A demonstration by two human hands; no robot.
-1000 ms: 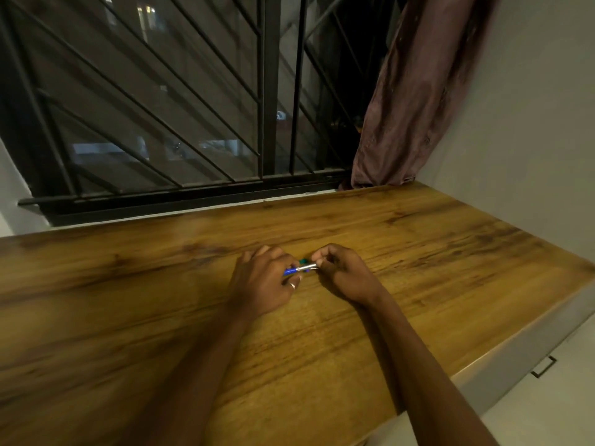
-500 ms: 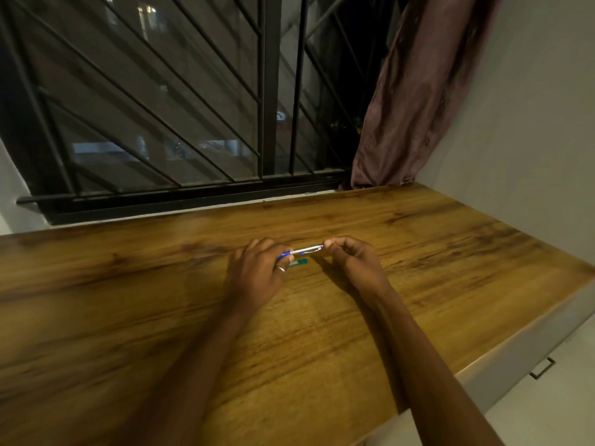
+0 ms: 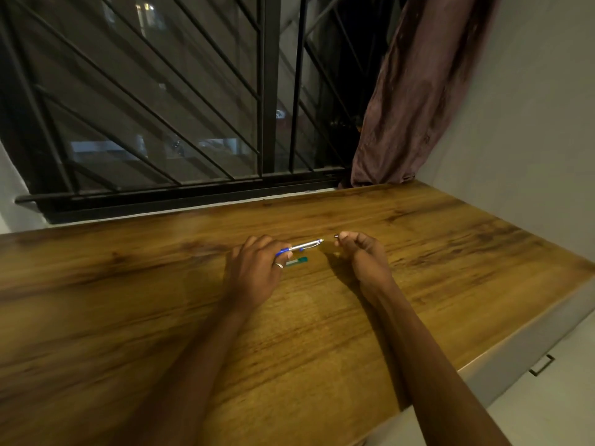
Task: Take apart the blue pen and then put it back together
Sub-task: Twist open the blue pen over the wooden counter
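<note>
left hand (image 3: 254,272) grips pen (image 3: 301,246) over table (image 3: 450,252) | right hand (image 3: 363,257) pinches small dark piece (image 3: 336,235), perhaps the pen's tip, just clear of the pen | green stick (image 3: 297,261) lies under pen

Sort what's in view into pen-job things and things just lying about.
Job: blue pen, in the left hand; small dark piece, pinched by the right hand.
Lying about: green item on the wooden table; curtain; window bars.
</note>
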